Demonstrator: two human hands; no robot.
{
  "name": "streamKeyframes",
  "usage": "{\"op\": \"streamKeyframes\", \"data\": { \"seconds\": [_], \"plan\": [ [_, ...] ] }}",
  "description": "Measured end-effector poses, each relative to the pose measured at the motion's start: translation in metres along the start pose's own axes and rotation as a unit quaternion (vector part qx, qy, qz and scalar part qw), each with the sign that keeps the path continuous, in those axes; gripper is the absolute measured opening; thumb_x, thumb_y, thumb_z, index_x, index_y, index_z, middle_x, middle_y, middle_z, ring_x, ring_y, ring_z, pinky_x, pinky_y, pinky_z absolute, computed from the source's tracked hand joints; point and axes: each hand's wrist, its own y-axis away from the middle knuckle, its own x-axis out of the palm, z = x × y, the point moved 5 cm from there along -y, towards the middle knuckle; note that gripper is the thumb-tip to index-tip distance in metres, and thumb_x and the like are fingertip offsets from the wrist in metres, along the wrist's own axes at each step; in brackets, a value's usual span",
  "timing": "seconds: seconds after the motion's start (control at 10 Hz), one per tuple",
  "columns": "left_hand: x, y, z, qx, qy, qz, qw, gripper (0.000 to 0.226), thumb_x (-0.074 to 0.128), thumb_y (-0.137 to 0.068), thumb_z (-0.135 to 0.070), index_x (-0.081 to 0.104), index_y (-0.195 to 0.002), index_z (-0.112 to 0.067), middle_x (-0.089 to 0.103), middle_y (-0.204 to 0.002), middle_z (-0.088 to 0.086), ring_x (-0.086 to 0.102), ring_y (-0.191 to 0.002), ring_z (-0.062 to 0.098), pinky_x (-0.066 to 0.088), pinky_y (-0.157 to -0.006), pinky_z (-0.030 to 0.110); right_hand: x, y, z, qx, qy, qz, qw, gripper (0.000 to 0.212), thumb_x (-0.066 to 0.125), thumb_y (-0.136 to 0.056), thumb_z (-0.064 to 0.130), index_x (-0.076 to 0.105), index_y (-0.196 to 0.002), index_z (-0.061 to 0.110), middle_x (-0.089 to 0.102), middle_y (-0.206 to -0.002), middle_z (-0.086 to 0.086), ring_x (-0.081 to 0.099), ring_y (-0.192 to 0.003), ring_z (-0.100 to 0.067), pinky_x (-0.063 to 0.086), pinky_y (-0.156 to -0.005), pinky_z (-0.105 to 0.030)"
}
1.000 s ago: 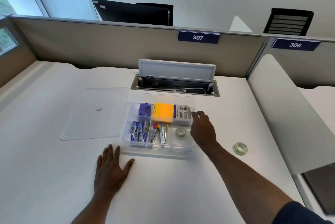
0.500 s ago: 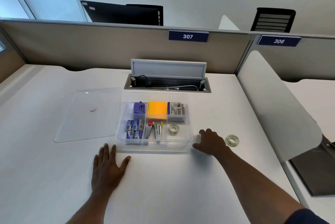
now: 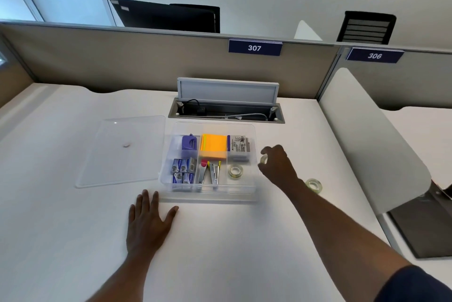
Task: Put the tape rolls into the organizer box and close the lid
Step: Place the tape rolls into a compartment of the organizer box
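Our right hand [image 3: 277,167] pinches a small, light tape roll [image 3: 263,159] by its hard rim beside the box [image 3: 208,190], left hand [image 3: 146,226] flat.

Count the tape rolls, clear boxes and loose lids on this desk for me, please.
Tape rolls: 3 (one in the box, one held by the right hand, one loose on the desk)
Organizer box: 1
Lid: 1
Total: 5
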Motion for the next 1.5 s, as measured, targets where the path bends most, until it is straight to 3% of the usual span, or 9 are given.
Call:
{"op": "streamKeyframes", "data": {
  "seconds": [0.1, 0.4, 0.6, 0.7, 0.9, 1.0, 1.2, 1.3, 1.5],
  "plan": [
    [0.000, 0.000, -0.001, 0.000, -0.001, -0.001, 1.000, 0.094, 0.011, -0.078, -0.076, 0.023, -0.150, -0.017, 0.017, -0.160, 0.012, 0.013, -0.149, 0.026, 0.012, -0.121, 0.044, 0.004, -0.008, 0.024, -0.036, -0.019, 0.023, 0.999, 0.039, 0.067, -0.080, 0.015, 0.059, -0.117, 0.005, 0.054, -0.113, -0.020, 0.056, -0.102, -0.033, 0.044, -0.081, -0.028],
    [0.000, -0.001, 0.001, -0.003, 0.001, 0.000, 1.000, 0.094, 0.011, -0.079, -0.077, 0.022, -0.150, -0.018, 0.016, -0.161, 0.011, 0.012, -0.149, 0.025, 0.011, -0.122, 0.042, 0.052, 0.000, 0.054, -0.100, 0.048, 0.163, 0.980, 0.038, 0.069, -0.079, 0.022, 0.063, -0.115, 0.013, 0.059, -0.121, -0.012, 0.060, -0.110, -0.031, 0.050, -0.090, -0.037],
    [0.000, -0.001, 0.001, -0.004, 0.000, -0.003, 1.000, 0.092, 0.015, -0.080, -0.076, 0.024, -0.150, -0.018, 0.018, -0.160, 0.012, 0.014, -0.149, 0.026, 0.013, -0.122, 0.043, 0.061, -0.002, 0.057, -0.102, 0.037, 0.186, 0.976, 0.043, 0.073, -0.077, 0.019, 0.065, -0.119, 0.010, 0.064, -0.126, -0.010, 0.061, -0.115, -0.026, 0.049, -0.095, -0.033],
    [0.001, -0.001, 0.001, -0.004, 0.002, -0.005, 1.000, 0.092, 0.015, -0.080, -0.076, 0.024, -0.150, -0.018, 0.018, -0.160, 0.011, 0.014, -0.149, 0.026, 0.013, -0.122, 0.043, 0.054, -0.007, 0.055, -0.092, 0.026, 0.142, 0.985, 0.033, 0.064, -0.084, 0.018, 0.065, -0.116, 0.010, 0.062, -0.125, -0.013, 0.060, -0.115, -0.031, 0.049, -0.096, -0.036],
    [0.000, 0.000, 0.000, -0.005, -0.007, -0.003, 1.000, 0.092, 0.012, -0.079, -0.076, 0.023, -0.150, -0.018, 0.017, -0.161, 0.011, 0.012, -0.149, 0.025, 0.012, -0.122, 0.042, 0.015, -0.014, 0.017, 0.003, 0.052, -0.073, 0.996, 0.018, 0.052, -0.085, 0.009, 0.063, -0.098, 0.003, 0.059, -0.103, -0.020, 0.060, -0.094, -0.038, 0.052, -0.074, -0.040],
    [-0.001, 0.000, -0.001, -0.004, -0.006, -0.002, 1.000, 0.093, 0.012, -0.078, -0.076, 0.023, -0.150, -0.018, 0.017, -0.161, 0.011, 0.012, -0.149, 0.025, 0.012, -0.122, 0.042, 0.004, -0.009, -0.034, 0.098, 0.090, -0.093, 0.987, 0.023, 0.050, -0.085, 0.010, 0.058, -0.104, -0.001, 0.055, -0.109, -0.025, 0.057, -0.097, -0.040, 0.051, -0.077, -0.043],
    [-0.002, 0.001, -0.002, -0.005, -0.004, -0.004, 1.000, 0.094, 0.012, -0.078, -0.076, 0.024, -0.150, -0.017, 0.017, -0.161, 0.012, 0.013, -0.149, 0.025, 0.012, -0.122, 0.042, 0.014, 0.022, -0.120, 0.269, 0.122, 0.012, 0.955, 0.035, 0.043, -0.087, 0.030, 0.051, -0.116, 0.010, 0.039, -0.132, -0.023, 0.042, -0.120, -0.042, 0.038, -0.102, -0.050],
    [-0.002, 0.000, -0.002, -0.005, -0.004, -0.004, 1.000, 0.093, 0.012, -0.078, -0.075, 0.024, -0.150, -0.017, 0.017, -0.161, 0.012, 0.013, -0.149, 0.025, 0.012, -0.122, 0.042, 0.019, 0.035, -0.138, 0.280, 0.121, 0.073, 0.950, 0.034, 0.047, -0.092, 0.032, 0.047, -0.121, 0.014, 0.041, -0.131, -0.016, 0.042, -0.121, -0.041, 0.039, -0.102, -0.047],
    [0.000, -0.001, -0.001, -0.011, -0.005, -0.002, 1.000, 0.094, 0.012, -0.078, -0.076, 0.024, -0.150, -0.018, 0.017, -0.161, 0.011, 0.013, -0.149, 0.025, 0.012, -0.122, 0.042, 0.005, 0.030, -0.126, 0.174, 0.128, 0.019, 0.976, 0.026, 0.038, -0.096, 0.013, 0.052, -0.116, 0.006, 0.055, -0.118, -0.015, 0.055, -0.110, -0.032, 0.046, -0.092, -0.034]
  ]
}}
